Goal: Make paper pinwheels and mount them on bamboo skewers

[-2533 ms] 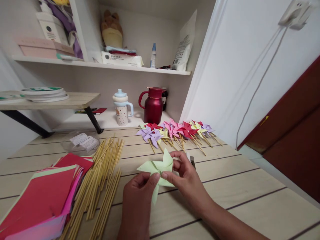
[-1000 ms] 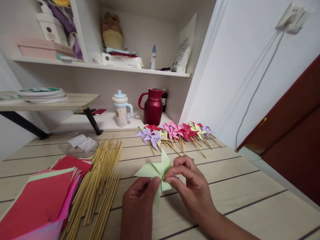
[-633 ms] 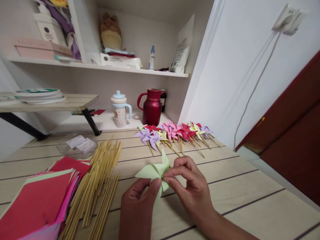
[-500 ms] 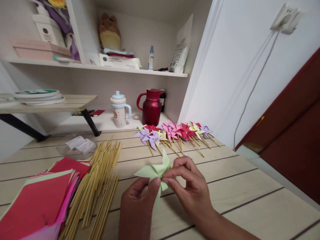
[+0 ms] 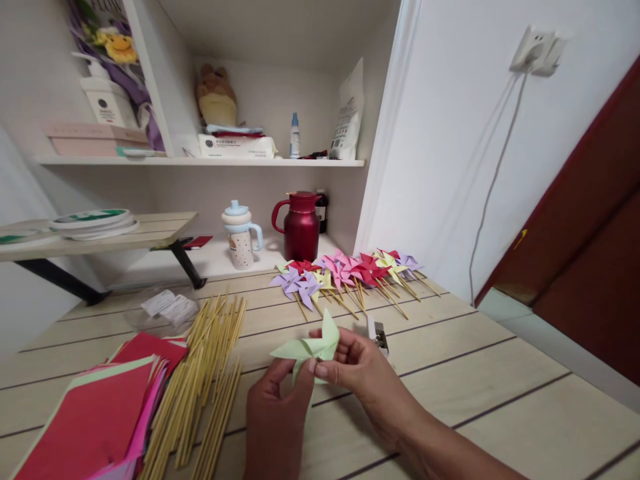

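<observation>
A light green paper pinwheel (image 5: 303, 349) without a stick is held between my two hands above the table. My left hand (image 5: 280, 400) pinches it from the lower left, the thumb pressed near its centre. My right hand (image 5: 367, 377) grips the right side, thumb in front and fingers behind the paper. The fingers hide part of the centre and lower blades. Just behind my right hand lies a small white and metal object (image 5: 379, 335), partly covered. Farther back rest several pinwheels on sticks (image 5: 343, 268) in purple, pink, red and yellow.
Thin wooden sticks (image 5: 197, 380) lie left of my hands, beside a stack of coloured paper (image 5: 95, 420). Behind them sits a clear plastic container (image 5: 135, 320). A cup (image 5: 241, 243) and a red jug (image 5: 302, 230) stand at the back, near a small raised stand (image 5: 165, 223).
My right fingers have shifted from a pinch at the pinwheel's centre to its right side, reaching behind the paper. The view has tilted upward, and the small white and metal object now shows.
</observation>
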The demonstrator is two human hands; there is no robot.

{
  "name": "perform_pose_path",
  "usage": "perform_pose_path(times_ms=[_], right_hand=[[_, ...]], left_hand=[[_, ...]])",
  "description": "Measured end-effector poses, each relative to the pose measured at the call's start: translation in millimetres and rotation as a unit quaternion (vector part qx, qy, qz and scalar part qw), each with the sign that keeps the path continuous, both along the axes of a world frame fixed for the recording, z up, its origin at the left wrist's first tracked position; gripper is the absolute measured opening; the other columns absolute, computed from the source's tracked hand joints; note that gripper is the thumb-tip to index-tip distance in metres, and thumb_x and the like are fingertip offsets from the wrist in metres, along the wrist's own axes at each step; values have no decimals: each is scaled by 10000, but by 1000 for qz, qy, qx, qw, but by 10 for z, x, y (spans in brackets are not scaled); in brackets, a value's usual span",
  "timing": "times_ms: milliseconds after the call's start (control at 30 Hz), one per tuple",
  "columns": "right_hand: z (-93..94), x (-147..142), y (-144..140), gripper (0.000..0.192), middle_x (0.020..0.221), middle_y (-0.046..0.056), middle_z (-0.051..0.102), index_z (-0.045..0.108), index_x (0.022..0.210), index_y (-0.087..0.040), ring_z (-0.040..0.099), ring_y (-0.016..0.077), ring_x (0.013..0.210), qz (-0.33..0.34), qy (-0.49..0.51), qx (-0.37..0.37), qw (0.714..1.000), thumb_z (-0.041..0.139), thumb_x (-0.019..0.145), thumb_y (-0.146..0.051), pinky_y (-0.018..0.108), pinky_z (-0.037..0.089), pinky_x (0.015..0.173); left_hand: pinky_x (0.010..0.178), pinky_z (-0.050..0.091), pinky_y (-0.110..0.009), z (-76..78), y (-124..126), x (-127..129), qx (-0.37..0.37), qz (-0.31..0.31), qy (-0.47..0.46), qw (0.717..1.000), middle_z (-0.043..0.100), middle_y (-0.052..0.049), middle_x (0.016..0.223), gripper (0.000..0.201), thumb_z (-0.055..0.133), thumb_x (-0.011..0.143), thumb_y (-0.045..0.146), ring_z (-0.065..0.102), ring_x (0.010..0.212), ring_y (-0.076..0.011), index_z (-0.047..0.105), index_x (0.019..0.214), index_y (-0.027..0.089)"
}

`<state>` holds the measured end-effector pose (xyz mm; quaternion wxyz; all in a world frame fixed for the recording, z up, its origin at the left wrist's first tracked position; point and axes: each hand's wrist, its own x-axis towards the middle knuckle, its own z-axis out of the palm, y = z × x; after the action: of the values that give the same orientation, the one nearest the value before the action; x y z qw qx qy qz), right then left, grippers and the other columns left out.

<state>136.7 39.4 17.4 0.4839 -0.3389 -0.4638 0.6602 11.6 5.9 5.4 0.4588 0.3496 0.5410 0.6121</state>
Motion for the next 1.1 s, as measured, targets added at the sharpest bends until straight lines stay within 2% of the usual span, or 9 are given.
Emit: perform_pose_path(times_ms=[33,100,200,333,433,667,867,967,1100], right_hand=[[5,-4,-6,379,728,-6,666,712,895,-187,628,150,708,1,4,0,1000,892,578,-292,300,527,737],[11,-4,-14,284,657,-25,647,712,781,-191,621,142,679,-2,13,6,1000,891,581,-285,290,528,731],[18,4,-15,321,706,-18,685,724,841,-203,639,147,709,2,30,8,1000,894,578,-276,291,528,755],[25,2,-22,451,888,24,741,715,981,-211,669,163,799,26,50,6,998,899,574,-271,317,517,833],[9,-3,-31,497,940,37,745,706,1014,-213,675,180,846,39,65,4,997,904,565,-292,334,501,866],[-95,-8,15,379,718,-5,700,728,829,-167,593,125,659,11,19,-17,1000,915,531,-308,250,459,667],[-156,-24,21,412,810,9,679,688,929,-167,573,114,658,46,7,-5,999,875,582,-285,238,448,618],[-237,-18,57,440,793,-16,644,644,983,-178,541,89,579,33,-50,11,998,841,595,-244,217,437,544],[-369,10,140,523,750,-54,587,601,1116,-207,505,77,525,-2,-181,79,980,766,623,-149,201,407,484]], left_hand=[[653,521,-277,9,-1,-3,4,-1,5,1000,769,-64,886,208,786,637,359,682,725,-221,786,766,196],[636,518,-274,25,-6,-4,3,-6,11,1000,768,-68,922,224,784,641,364,682,723,-223,791,792,198],[628,517,-276,34,-13,0,-6,-4,0,1000,765,-68,951,248,792,630,367,681,743,-238,792,810,196],[654,519,-289,23,-10,-1,-14,8,-9,1000,762,-61,869,273,796,629,379,668,740,-239,787,821,185],[646,514,-286,21,-12,1,-24,-3,-25,999,746,-48,786,273,782,648,397,667,739,-239,775,810,177],[698,503,-279,15,-13,18,-16,-20,-60,998,717,-15,695,243,805,628,365,658,735,-221,778,788,185],[666,479,-274,-58,16,-20,-9,-11,-66,998,696,-2,665,244,783,669,382,620,653,-182,763,791,172],[606,450,-251,-75,33,-47,-9,-6,-64,998,670,16,620,226,775,676,376,588,596,-158,752,764,170],[596,436,-232,-108,81,-124,-6,37,-51,998,685,23,650,227,782,658,371,588,623,-150,748,758,170]])
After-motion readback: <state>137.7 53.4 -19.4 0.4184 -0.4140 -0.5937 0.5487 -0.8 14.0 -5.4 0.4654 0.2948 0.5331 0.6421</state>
